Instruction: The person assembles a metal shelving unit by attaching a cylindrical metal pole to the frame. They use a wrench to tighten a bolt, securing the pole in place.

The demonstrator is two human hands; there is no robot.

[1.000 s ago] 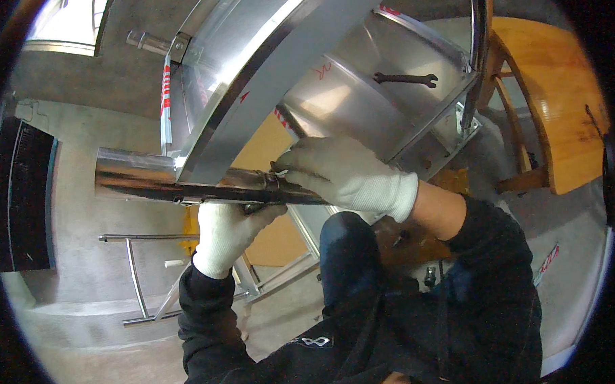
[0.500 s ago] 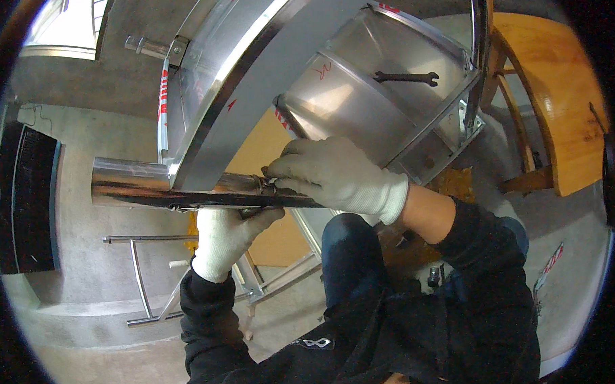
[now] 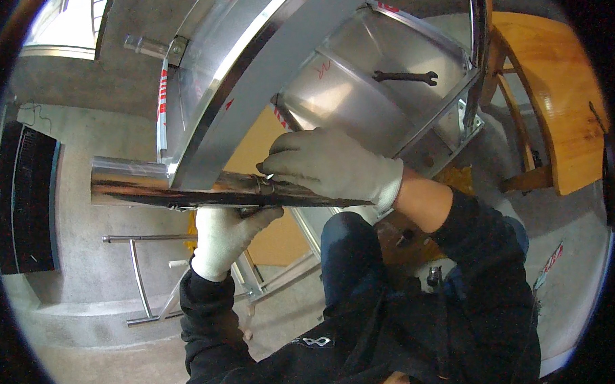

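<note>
A shiny round metal tube [image 3: 127, 181] lies crosswise in front of me, joined to a long flat metal beam [image 3: 240, 93]. My left hand [image 3: 222, 241], in a white knit glove, grips the tube from its near side. Its thumb points right along the underside, and its other fingers are hidden. Over the tube's far side, my gloved right hand [image 3: 337, 165] has its fingers bent together beside a dark clamp-like band [image 3: 264, 187]. A small bright metal bit shows at those fingertips, but what they pinch is too small to make out.
An open-end wrench [image 3: 406, 77] rests on a curved sheet-metal panel [image 3: 359, 109] beyond my right hand. A wooden chair [image 3: 554, 88] stands at the right. Below the tube are brown cardboard [image 3: 275, 244] and a metal tube frame [image 3: 140, 279]. A black slatted unit [image 3: 27, 202] is at far left.
My right hand has shifted slightly away from me, and its fingers are more bunched. More of the tube's right part and the band now show. My left hand stays nearly in place.
</note>
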